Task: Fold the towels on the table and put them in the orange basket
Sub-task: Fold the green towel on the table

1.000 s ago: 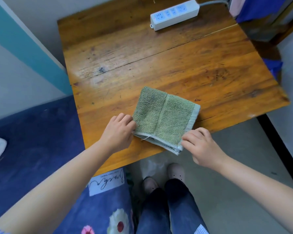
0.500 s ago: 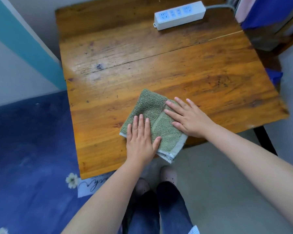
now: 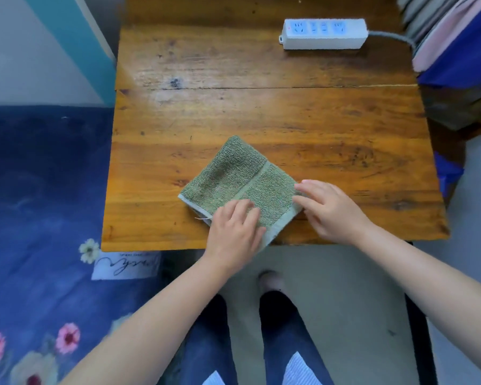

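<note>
A folded green towel (image 3: 239, 184) lies near the front edge of the wooden table (image 3: 261, 112), turned like a diamond. My left hand (image 3: 233, 232) rests on its near corner, fingers laid over the pale hem. My right hand (image 3: 331, 211) touches the towel's right corner with its fingertips, palm over the bare wood. Neither hand clearly grips the cloth. No orange basket is in view.
A white power strip (image 3: 324, 33) with its cord sits at the table's far right. A blue flowered bedspread (image 3: 39, 204) borders the table on the left. Blue and pink fabrics (image 3: 461, 43) hang at the right. My legs stand under the front edge.
Both hands slid off the middle of the towel, the left back to the near corner, the right out to the right corner. The towel stays flat and folded.
</note>
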Demonstrator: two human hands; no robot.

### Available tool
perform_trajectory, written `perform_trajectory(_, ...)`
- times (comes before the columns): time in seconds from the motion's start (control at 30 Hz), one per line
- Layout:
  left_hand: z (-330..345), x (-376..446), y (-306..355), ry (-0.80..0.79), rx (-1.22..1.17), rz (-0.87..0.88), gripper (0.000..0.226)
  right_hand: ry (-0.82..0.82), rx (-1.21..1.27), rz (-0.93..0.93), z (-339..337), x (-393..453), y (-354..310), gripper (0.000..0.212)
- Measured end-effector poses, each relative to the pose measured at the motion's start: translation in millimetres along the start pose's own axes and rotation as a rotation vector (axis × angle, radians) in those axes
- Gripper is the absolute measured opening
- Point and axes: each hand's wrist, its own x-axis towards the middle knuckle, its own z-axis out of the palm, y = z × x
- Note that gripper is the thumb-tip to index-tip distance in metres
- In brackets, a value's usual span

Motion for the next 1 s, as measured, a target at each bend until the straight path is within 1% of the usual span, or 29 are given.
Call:
perform_trajectory(0.03,0,-3,11,-0.016,-0.021,0.001,0.033,0.007,0.009,-0.095,0,3,2,0.034)
perform_trajectory(0.07,0,-6,25,-0.082,-0.019,-0.026,0.036,-0.002,0.016,-0.194,0,4,7,0.031)
perform_trajectory(0.1,-1,-9,36,-0.184,-0.003,-0.065,0.043,-0.022,0.006,-0.286,1,6,11,0.030)
perform_trajectory(0.13,-1,-12,46,-0.296,0.023,-0.114,0.048,-0.049,-0.010,-0.362,1,8,16,0.033)
perform_trajectory(0.17,1,-14,52,-0.350,0.051,-0.164,0.050,-0.074,-0.025,-0.419,2,11,20,0.040)
perform_trajectory(0.2,6,-17,56,-0.359,0.091,-0.204,0.048,-0.106,-0.046,-0.454,2,13,25,0.046)
perform_trajectory(0.27,13,-20,60,-0.299,0.164,-0.265,0.043,-0.169,-0.117,-0.516,4,19,33,0.050)
perform_trajectory(0.37,20,-20,62,-0.254,0.247,-0.288,0.030,-0.138,-0.151,-0.612,8,28,41,0.029)
perform_trajectory(0.43,24,-18,63,-0.223,0.306,-0.296,0.022,-0.084,-0.150,-0.667,10,35,44,0.032)
perform_trajectory(0.53,28,-16,64,-0.218,0.303,-0.318,0.016,-0.001,-0.136,-0.715,13,40,46,0.029)
perform_trajectory(0.63,24,-17,64,-0.225,0.285,-0.345,0.012,0.089,-0.080,-0.723,18,41,45,0.046)
perform_trajectory(0.67,22,-16,64,-0.238,0.272,-0.353,0.018,0.106,-0.070,-0.712,19,41,44,0.043)
perform_trajectory(0.7,17,-17,63,-0.259,0.267,-0.366,0.023,0.114,-0.061,-0.704,19,41,42,0.033)
perform_trajectory(0.73,13,-15,62,-0.270,0.278,-0.370,0.023,0.110,-0.047,-0.698,18,41,39,0.022)
perform_trajectory(0.77,8,-17,61,-0.261,0.292,-0.368,0.018,0.091,-0.024,-0.697,14,40,34,0.020)
perform_trajectory(0.8,2,-18,60,-0.257,0.293,-0.375,0.013,0.061,-0.001,-0.695,11,39,30,0.029)
perform_trajectory(0.83,-3,-22,57,-0.246,0.279,-0.387,0.016,0.023,0.014,-0.684,7,37,25,0.038)
perform_trajectory(0.9,-15,-33,54,-0.255,0.199,-0.443,0.031,-0.033,0.042,-0.656,0,30,12,0.048)
perform_trajectory(0.93,-27,-47,53,-0.235,0.167,-0.496,0.038,-0.042,0.070,-0.660,-5,27,-1,0.048)
perform_trajectory(1.0,-41,-68,46,-0.233,0.084,-0.576,0.048,-0.042,0.154,-0.628,-14,24,-22,0.038)
